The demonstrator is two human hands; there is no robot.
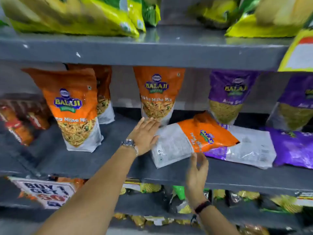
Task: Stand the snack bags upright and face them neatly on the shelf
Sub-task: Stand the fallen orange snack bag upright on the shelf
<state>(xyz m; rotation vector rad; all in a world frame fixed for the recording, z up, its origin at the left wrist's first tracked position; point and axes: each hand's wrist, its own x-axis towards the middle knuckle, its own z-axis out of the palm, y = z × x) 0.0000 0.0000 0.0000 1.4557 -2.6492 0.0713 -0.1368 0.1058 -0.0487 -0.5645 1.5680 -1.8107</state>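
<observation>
Head view takes in the grey shelf (71, 160) running the full width, and it carries the whole line-up. Up top, yellow-green bags (71, 16) sit on the upper shelf (152, 48). Biggest on the middle level is the near upright orange bag (74, 107) at left, standing tall with another orange one tucked just behind it. Centre stage, a second upright orange bag (157, 94) stands further back, facing forward. Over to the right, an upright purple bag (228, 97) stands at the rear, with a fallen purple bag (254, 150) flat on its back in front of it. And there's the one in play: the fallen orange bag (191, 141) lies on its side, its top overlapping that flat purple bag, its white base pointing left toward the hands. Left hand (144, 136), watch on the wrist, is spread wide and flat, fingers touching the bag's white end. Right hand (196, 173) is loosely open at the bag's front corner, fingertips just at the edge, gripping nothing. Lower left, a promo sign (45, 190) hangs from the shelf lip
</observation>
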